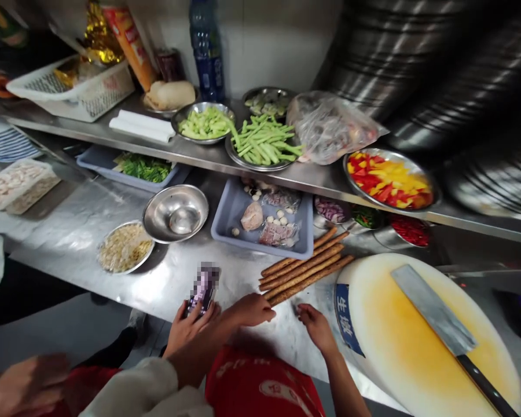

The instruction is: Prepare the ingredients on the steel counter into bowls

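My left hand (pixel 254 310) is closed above the counter's front edge, by the near ends of several long brown roots (pixel 306 269) that look like Chinese yams. Its palm faces away, so anything inside is hidden. To the right, my right hand (pixel 315 327) hovers with curled fingers between the roots and the round chopping block (pixel 373 324). A small dark spot shows at its fingertips, too blurred to name. A cleaver (pixel 434 310) with a black handle lies on the block. Just left of my left arm, another person's hand (pixel 193 324) holds a phone (pixel 204 289).
Beyond the roots sits a blue-grey tray (pixel 306 231) of bagged meat and mushrooms. A steel bowl (pixel 176 211) and a dish of pale slices (pixel 125 249) stand left. The overhead shelf (pixel 191 152) carries green beans (pixel 264 139) and chopped peppers (pixel 391 179). Another person's blurred hand (pixel 30 382) is lower left.
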Demonstrator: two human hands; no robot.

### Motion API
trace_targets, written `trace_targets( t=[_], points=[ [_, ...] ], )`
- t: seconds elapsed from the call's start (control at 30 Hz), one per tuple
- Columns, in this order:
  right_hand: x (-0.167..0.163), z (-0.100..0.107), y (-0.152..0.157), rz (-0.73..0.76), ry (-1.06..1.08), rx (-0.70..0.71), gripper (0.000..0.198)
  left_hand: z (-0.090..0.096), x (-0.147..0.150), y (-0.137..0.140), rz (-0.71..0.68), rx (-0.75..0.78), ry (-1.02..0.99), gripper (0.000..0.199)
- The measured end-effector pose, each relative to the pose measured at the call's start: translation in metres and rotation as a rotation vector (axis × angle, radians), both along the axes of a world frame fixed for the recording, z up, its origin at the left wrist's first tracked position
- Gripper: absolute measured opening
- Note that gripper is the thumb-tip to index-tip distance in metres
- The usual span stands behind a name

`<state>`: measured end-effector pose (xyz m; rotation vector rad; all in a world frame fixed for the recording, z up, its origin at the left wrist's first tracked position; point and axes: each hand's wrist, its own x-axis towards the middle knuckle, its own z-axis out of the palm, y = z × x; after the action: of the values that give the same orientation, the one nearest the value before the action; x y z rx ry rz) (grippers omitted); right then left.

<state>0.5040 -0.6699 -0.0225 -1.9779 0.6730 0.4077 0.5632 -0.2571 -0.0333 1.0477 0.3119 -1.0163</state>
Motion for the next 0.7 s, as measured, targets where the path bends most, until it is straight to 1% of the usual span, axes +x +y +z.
trace_targets(
  t=[0.07, 0.13, 0.23, 0.3, 0.37, 0.4, 0.47, 0.5, 0.53, 0.57, 0.6, 0.63, 0.7],
  points=[
    [-0.005, 0.001, 0.011, 0.015, 0.002, 0.016, 0.046, 0.012, 0.017, -0.032, -0.176, 0.114, -0.151, 0.032],
    [-0.01, 0.003, 0.025, 0.021, -0.008, 0.051, 0.043, 0.025, 0.036, -0.075, -0.361, 0.237, -0.282, 0.032],
    [-0.025, 0.006, 0.047, -0.047, 0.003, 0.14, 0.048, 0.044, 0.058, -0.135, -0.553, 0.348, -0.395, 0.034],
    [-0.043, 0.011, 0.058, -0.122, 0.024, 0.2, 0.055, 0.054, 0.064, -0.158, -0.634, 0.387, -0.455, 0.034],
    [-0.068, 0.02, 0.061, -0.18, 0.048, 0.208, 0.057, 0.059, 0.062, -0.165, -0.68, 0.427, -0.501, 0.033],
    [-0.082, 0.026, 0.06, -0.199, 0.052, 0.19, 0.057, 0.061, 0.059, -0.165, -0.678, 0.436, -0.503, 0.033],
    [-0.106, 0.037, 0.056, -0.207, 0.057, 0.172, 0.055, 0.064, 0.059, -0.16, -0.628, 0.431, -0.474, 0.036],
    [-0.114, 0.041, 0.054, -0.202, 0.057, 0.178, 0.055, 0.068, 0.064, -0.157, -0.575, 0.429, -0.465, 0.038],
    [-0.118, 0.045, 0.053, -0.196, 0.052, 0.186, 0.054, 0.075, 0.074, -0.154, -0.5, 0.431, -0.47, 0.04],
    [-0.119, 0.047, 0.052, -0.194, 0.042, 0.189, 0.054, 0.085, 0.091, -0.152, -0.405, 0.442, -0.501, 0.041],
    [-0.115, 0.049, 0.053, -0.199, 0.03, 0.183, 0.055, 0.1, 0.113, -0.15, -0.285, 0.47, -0.562, 0.04],
    [-0.109, 0.049, 0.054, -0.209, 0.013, 0.169, 0.055, 0.118, 0.14, -0.148, -0.159, 0.516, -0.643, 0.037],
    [-0.092, 0.049, 0.057, -0.222, -0.032, 0.148, 0.055, 0.163, 0.193, -0.144, 0.111, 0.661, -0.847, 0.028]
  ],
)
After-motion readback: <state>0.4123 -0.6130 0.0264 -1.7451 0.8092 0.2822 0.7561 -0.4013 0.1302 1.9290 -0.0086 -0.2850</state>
